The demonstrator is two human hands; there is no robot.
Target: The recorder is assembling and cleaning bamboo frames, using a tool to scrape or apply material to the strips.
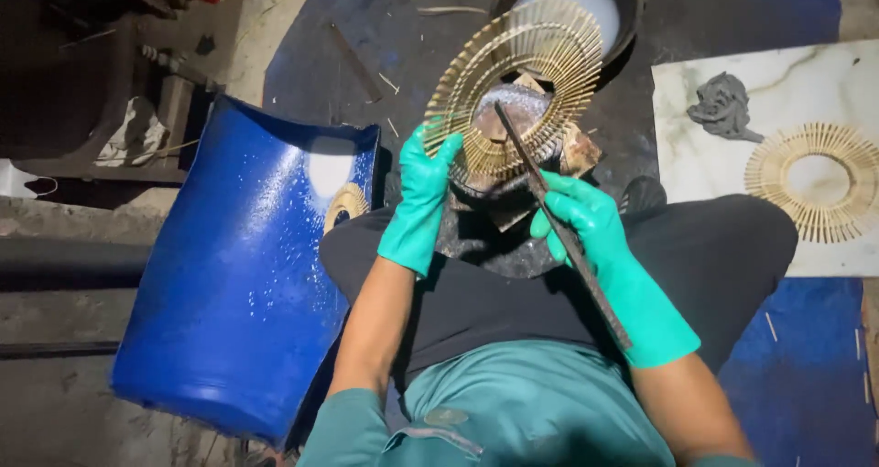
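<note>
While your left hand [423, 192] pinches the stick ring [517, 87], your right hand [586, 220] grips a rod [560, 224].
Another ring [815, 181] lies on the slab [732, 165], far right.

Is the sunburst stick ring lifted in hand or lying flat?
Lifted: left hand holds the stick ring tilted up by its edge, off the floor.

The left hand [419, 195], in a green glove, grips the lower left edge of a ring of radiating wooden sticks [517, 82] and holds it tilted above the lap. The right hand [586, 220], gloved the same, holds a long flat dark blade [560, 224] whose tip lies across the ring's open centre. A curved blue plastic sheet [243, 275] lies to the left, and a second stick ring [818, 181] rests on a white slab [778, 82] to the right, near a grey lump [723, 105].
</note>
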